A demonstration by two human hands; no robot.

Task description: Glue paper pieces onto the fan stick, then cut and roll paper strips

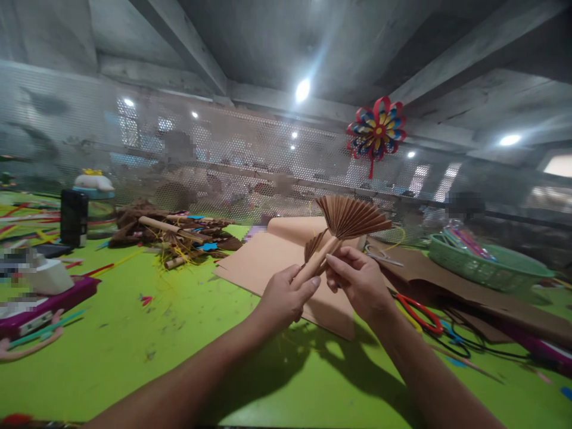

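A tan paper tube [318, 260] is tilted up and away in front of me, with a pleated brown paper fan [353, 217] spread at its far end and a smaller pleated piece [313, 245] on its left side. My left hand [286, 292] wraps round the tube's lower end. Higher up, my right hand [357, 280] pinches at the tube's right side, just below the large fan; whatever lies between its fingertips is hidden. Under both hands is a stack of tan paper sheets [250, 262], its far edge curling up.
At the left are a pile of brown pleated paper pieces [183, 229], a black phone [74, 218] and a purple power strip [49, 307]. Red-handled scissors [420, 313], brown paper [429, 274] and a green basket [491, 262] lie right. A mesh screen [250, 161] stands behind.
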